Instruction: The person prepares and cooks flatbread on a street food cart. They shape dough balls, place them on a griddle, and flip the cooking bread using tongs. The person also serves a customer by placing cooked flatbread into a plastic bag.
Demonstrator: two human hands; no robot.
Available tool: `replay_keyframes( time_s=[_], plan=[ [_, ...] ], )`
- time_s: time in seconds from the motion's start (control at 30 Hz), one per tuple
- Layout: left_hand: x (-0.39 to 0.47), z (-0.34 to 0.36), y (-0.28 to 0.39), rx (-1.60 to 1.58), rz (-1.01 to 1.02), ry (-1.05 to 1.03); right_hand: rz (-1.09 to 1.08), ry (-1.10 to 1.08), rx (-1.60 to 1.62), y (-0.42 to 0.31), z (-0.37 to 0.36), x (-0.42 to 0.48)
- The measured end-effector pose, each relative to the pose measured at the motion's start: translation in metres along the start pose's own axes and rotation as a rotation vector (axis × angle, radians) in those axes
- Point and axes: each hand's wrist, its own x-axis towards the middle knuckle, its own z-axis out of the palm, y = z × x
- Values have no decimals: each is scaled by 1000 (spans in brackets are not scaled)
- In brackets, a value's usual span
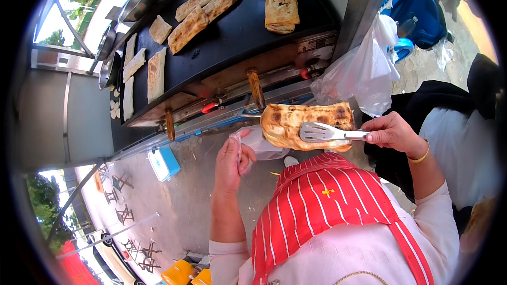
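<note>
My right hand [390, 132] grips metal serving tongs [328, 132] whose slotted end lies over a browned, folded flatbread [307, 116]. The flatbread is held in the air in front of my apron. With its fingers curled, my left hand [235, 154] pinches the edge of a clear plastic bag [265, 144], which hangs to the left of and partly behind the bread. On the black griddle [233, 39] lie a browned stack of flatbread [282, 8] at the right and several filled flatbread pieces [188, 29] at the middle and left, some of them paler.
Wooden handles [255, 87] and red valve levers [210, 107] stick out along the griddle's front. White plastic bags [368, 71] hang at its right corner, beside a blue plastic tub [422, 19]. Metal bowls [141, 2] line the far left edge. A person in dark clothing [435, 91] is close on the right.
</note>
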Motion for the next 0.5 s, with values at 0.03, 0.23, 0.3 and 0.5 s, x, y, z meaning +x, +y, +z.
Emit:
replay_keyframes(
  time_s=[0.03,0.23,0.3,0.5],
  plan=[
    [-3,-3,0,2,2,7,24,-26,-38,-1,7,3],
    [-16,-15,-7,-12,100,-126,281,-157,24,4,41,24],
    [-22,-11,-14,-51,113,-148,326,-160,40,11,60,34],
    [-34,-8,-18,-109,219,-128,177,-2,-172,58,116,67]
  ],
)
